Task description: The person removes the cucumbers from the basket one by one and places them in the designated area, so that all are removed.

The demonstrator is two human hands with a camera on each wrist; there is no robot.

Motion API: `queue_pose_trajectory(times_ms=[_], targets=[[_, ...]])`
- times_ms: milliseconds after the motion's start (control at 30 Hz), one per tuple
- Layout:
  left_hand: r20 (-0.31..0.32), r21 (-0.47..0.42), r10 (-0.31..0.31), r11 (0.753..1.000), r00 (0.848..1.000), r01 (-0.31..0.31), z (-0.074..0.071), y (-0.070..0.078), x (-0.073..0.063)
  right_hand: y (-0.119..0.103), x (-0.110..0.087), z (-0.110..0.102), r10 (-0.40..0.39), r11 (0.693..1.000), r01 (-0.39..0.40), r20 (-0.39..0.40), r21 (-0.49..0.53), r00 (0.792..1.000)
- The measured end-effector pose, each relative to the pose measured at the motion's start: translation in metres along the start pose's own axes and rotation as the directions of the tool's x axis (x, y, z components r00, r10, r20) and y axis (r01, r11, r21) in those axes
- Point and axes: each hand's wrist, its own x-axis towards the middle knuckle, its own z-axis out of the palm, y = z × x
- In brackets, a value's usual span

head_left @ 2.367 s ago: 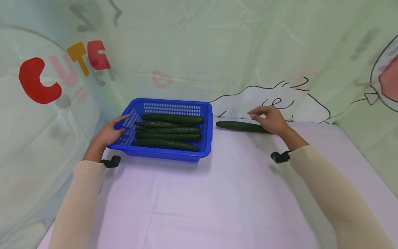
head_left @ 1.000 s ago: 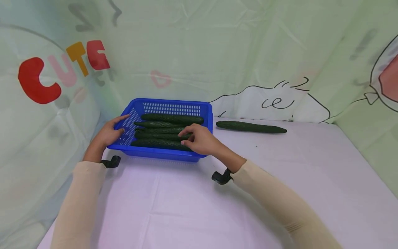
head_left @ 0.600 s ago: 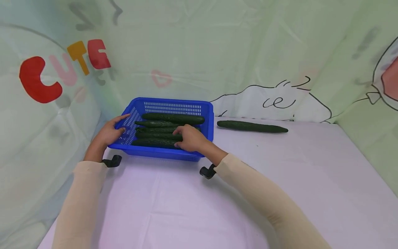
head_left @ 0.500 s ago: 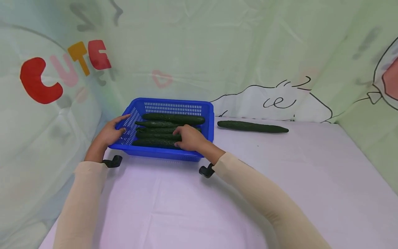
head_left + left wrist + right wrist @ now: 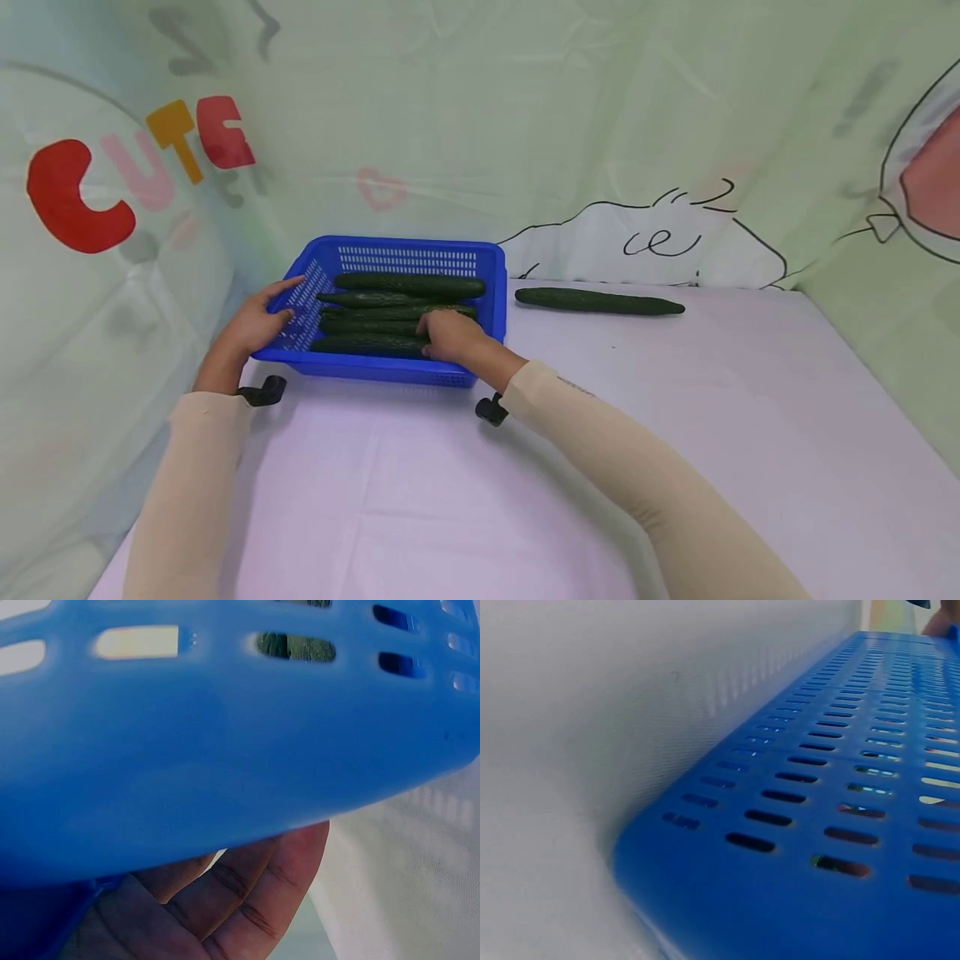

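Note:
A blue perforated plastic basket (image 5: 390, 365) holds several dark green cucumbers (image 5: 408, 285) lying side by side, lengthwise from left to right. At the basket's left end my left hand (image 5: 258, 323) grips the rim; the left wrist view shows its fingers (image 5: 259, 904) below the blue edge. My right hand (image 5: 453, 337) reaches over the front right rim, fingers curled down around a cucumber (image 5: 367, 345) near its right end. The hand covers that end, and in the right wrist view the basket wall (image 5: 795, 802) hides the grasp.
A single cucumber (image 5: 600, 302) lies on the pale tablecloth (image 5: 600, 400) right of the basket, near the back curtain (image 5: 570, 125). Printed cloth hangs behind and on both sides. Small black cameras (image 5: 491, 410) sit at the wrists.
My right hand has left the cucumber on the cloth, moved left into the basket and curled onto a cucumber there. The left hand has stayed on the rim.

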Motion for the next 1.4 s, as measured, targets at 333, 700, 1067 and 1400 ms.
queue_pose_trajectory(times_ms=[333, 700, 1067, 1400], targets=[[0.01, -0.02, -0.001, 1.0, 1.0, 0.001, 0.0011, 0.0024, -0.0014, -0.0005, -0.0006, 0.0004, 0.019, 0.998, -0.013, 0.095, -0.069, 0.995], [0.009, 0.003, 0.014, 1.0, 1.0, -0.014, -0.0018, 0.001, -0.0038, -0.0019, 0.0041, 0.004, 0.033, 0.996, -0.025, 0.098, -0.081, 0.995], [0.025, -0.012, -0.007, 1.0, 1.0, 0.007, -0.0019, 0.0032, -0.0034, -0.0014, 0.0006, 0.0006, 0.001, 0.996, 0.009, 0.113, -0.089, 0.994], [0.022, -0.018, -0.011, 1.0, 1.0, 0.011, -0.001, 0.0034, -0.0031, -0.0009, 0.0024, 0.0015, -0.022, 0.994, 0.037, 0.137, -0.105, 0.99]])
